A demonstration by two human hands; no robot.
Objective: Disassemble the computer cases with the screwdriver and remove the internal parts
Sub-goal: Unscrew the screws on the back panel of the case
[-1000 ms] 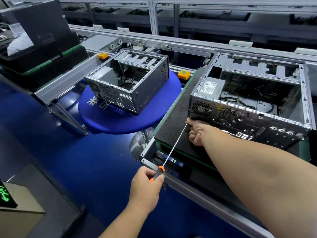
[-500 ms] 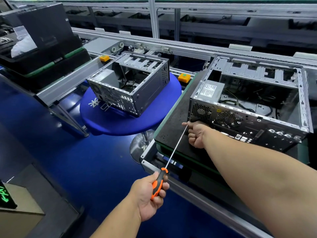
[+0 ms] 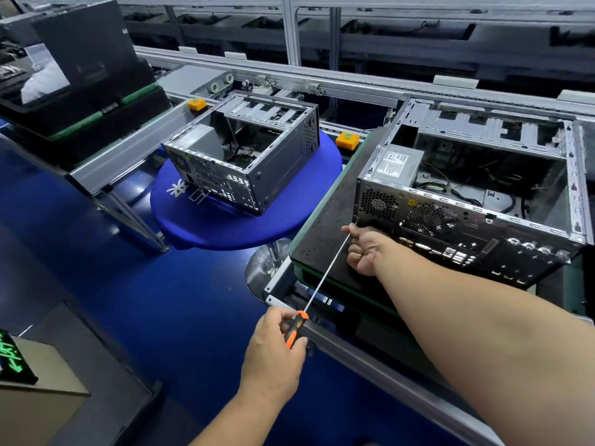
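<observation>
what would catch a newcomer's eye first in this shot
The long screwdriver stands out: the left hand grips its orange and black handle, and the right hand pinches the shaft near the tip at the lower left rear corner of the open computer case on the black pallet. A second stripped case sits on the round blue table to the left.

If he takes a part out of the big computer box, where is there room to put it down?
The black mat is bare left of the near case, up to its green edge. The blue round table has a bare strip in front of the small case. It is crowded at the near case's corner, where the right hand steadies the screwdriver.
</observation>
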